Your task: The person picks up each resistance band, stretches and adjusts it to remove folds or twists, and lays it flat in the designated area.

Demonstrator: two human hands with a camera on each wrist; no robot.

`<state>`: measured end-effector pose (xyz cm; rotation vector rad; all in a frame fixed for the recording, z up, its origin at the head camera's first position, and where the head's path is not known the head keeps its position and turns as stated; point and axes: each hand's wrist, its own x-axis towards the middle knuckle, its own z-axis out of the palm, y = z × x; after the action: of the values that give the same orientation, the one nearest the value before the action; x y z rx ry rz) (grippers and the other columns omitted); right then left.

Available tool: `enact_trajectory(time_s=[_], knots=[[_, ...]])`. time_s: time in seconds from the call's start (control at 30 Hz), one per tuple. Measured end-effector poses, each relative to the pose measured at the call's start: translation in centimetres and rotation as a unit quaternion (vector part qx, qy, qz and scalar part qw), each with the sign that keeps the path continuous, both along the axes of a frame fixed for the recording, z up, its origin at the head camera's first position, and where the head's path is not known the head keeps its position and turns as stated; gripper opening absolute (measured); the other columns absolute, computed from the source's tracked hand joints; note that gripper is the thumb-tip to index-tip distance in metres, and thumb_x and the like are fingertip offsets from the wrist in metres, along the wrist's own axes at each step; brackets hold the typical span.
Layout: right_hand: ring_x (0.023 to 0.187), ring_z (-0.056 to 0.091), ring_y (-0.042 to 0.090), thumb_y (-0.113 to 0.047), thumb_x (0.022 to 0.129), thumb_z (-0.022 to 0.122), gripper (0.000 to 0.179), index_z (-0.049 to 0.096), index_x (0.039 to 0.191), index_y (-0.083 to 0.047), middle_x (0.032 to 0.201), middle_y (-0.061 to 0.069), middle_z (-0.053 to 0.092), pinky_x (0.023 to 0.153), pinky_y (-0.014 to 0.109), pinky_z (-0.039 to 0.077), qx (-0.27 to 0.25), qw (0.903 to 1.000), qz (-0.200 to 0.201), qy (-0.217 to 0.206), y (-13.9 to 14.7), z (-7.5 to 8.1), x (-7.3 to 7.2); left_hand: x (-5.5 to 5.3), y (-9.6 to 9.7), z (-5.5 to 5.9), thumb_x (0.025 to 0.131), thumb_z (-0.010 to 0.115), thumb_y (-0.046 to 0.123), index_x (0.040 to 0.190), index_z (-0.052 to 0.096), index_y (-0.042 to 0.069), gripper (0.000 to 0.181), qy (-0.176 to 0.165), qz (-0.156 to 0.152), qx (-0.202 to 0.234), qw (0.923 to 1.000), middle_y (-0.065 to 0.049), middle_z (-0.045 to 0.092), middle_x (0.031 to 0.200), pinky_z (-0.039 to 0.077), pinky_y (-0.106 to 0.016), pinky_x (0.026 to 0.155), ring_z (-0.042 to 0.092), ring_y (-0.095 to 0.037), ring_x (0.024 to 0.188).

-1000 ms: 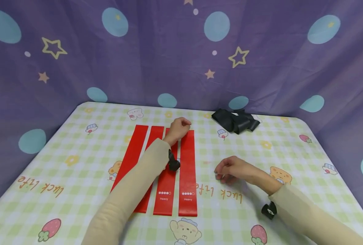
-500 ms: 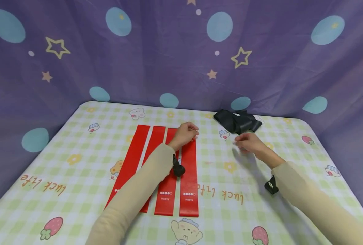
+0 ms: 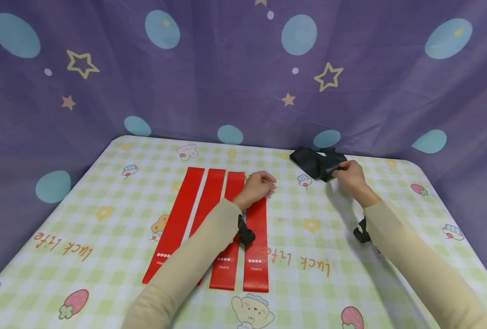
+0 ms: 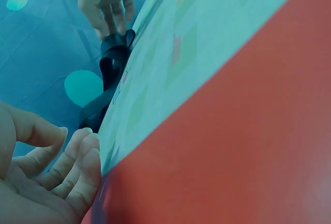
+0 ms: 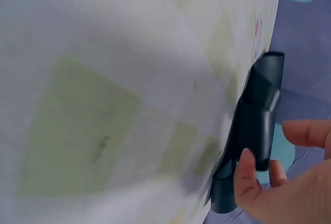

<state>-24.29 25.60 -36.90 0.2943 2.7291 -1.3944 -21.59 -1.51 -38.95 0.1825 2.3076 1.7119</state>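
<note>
Several flat red resistance bands (image 3: 256, 233) marked "Heavy" lie side by side on the table. My left hand (image 3: 257, 188) is over the far end of the rightmost one, with loosely bent fingers and nothing between them; the left forearm hides parts of the bands. At the back right lies a crumpled black band (image 3: 309, 161), looped over itself. My right hand (image 3: 352, 177) has reached its right end. In the right wrist view, thumb and fingers are spread about the black band (image 5: 253, 131), with a gap still between them.
A checked, cartoon-printed cloth (image 3: 103, 246) covers the table. Behind its far edge hangs a purple curtain (image 3: 227, 77) with stars and blue spots. A black strap (image 3: 246, 233) is on the left wrist.
My right hand has moved forward and to the right, from the table's middle to the black band. The left hand has shifted slightly right and nearer. The red bands stay in place.
</note>
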Motion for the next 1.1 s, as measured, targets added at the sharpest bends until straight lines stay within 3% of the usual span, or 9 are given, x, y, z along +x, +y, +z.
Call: enact_trajectory(time_s=[0.13,0.27,0.37,0.57,0.8,1.0,1.1], knots=[[0.079,0.054,0.005,-0.009,0.091,0.053,0.055,0.028,0.135,0.012,0.127,0.019,0.043,0.072,0.025,0.051,-0.055,0.9982,-0.015,-0.021,0.1,0.4,-0.5,0.2,0.5,-0.1,0.093,0.052,0.007,0.111,0.061,-0.003,0.022,-0.005,-0.006,0.001,1.0,-0.02,0.066,0.099,0.052,-0.025,0.068,0.061,-0.023,0.073],[0.067,0.053,-0.003,-0.016,0.094,0.052,0.061,0.025,0.143,0.009,0.13,0.017,0.043,0.074,0.024,0.052,-0.087,0.9941,-0.017,-0.061,0.0,0.7,-0.4,0.3,0.8,-0.1,0.094,0.053,0.009,0.111,0.061,-0.002,0.022,-0.006,-0.012,-0.003,0.9999,-0.02,0.066,0.099,0.052,-0.026,0.067,0.061,-0.024,0.074],[0.066,0.054,-0.002,-0.019,0.095,0.052,0.061,0.028,0.144,0.008,0.119,0.009,0.047,0.072,0.021,0.052,-0.103,0.9911,0.0,-0.084,0.0,0.8,-0.1,0.4,1.0,0.0,0.094,0.052,0.009,0.11,0.061,-0.002,0.021,-0.004,-0.013,-0.005,0.9999,-0.02,0.066,0.098,0.051,-0.025,0.065,0.061,-0.023,0.072],[0.059,0.058,0.0,-0.015,0.094,0.054,0.059,0.03,0.141,0.011,0.08,-0.011,0.056,0.064,0.018,0.053,-0.158,0.9812,0.039,-0.103,-0.6,0.5,0.6,0.4,1.1,0.1,0.094,0.051,0.008,0.11,0.06,-0.003,0.021,-0.015,-0.016,-0.002,0.9998,-0.02,0.066,0.098,0.049,-0.023,0.062,0.057,-0.018,0.066],[0.057,0.06,0.002,-0.02,0.095,0.053,0.068,0.019,0.145,0.01,0.054,-0.011,0.051,0.061,0.02,0.054,-0.145,0.978,0.069,-0.133,-1.3,0.3,1.1,0.5,1.2,0.2,0.095,0.049,0.007,0.112,0.059,-0.003,0.022,-0.022,-0.026,-0.004,0.9994,-0.02,0.066,0.101,0.049,-0.023,0.064,0.057,-0.02,0.07],[0.05,0.056,0.004,-0.025,0.097,0.052,0.063,0.026,0.144,0.007,0.053,-0.009,0.047,0.058,0.021,0.052,-0.124,0.9781,0.072,-0.151,-1.0,-0.2,0.4,0.5,1.4,0.2,0.095,0.049,0.008,0.111,0.06,-0.002,0.022,-0.028,-0.027,-0.007,0.9992,-0.019,0.066,0.102,0.05,-0.023,0.063,0.058,-0.021,0.071],[0.047,0.05,0.003,-0.025,0.095,0.055,0.058,0.036,0.141,0.004,0.064,-0.009,0.05,0.055,0.021,0.05,-0.107,0.9791,0.073,-0.157,-1.0,-0.6,0.1,0.4,1.7,0.2,0.095,0.049,0.008,0.111,0.06,-0.002,0.022,-0.029,-0.026,-0.008,0.9992,-0.019,0.066,0.102,0.049,-0.023,0.061,0.058,-0.021,0.071]])
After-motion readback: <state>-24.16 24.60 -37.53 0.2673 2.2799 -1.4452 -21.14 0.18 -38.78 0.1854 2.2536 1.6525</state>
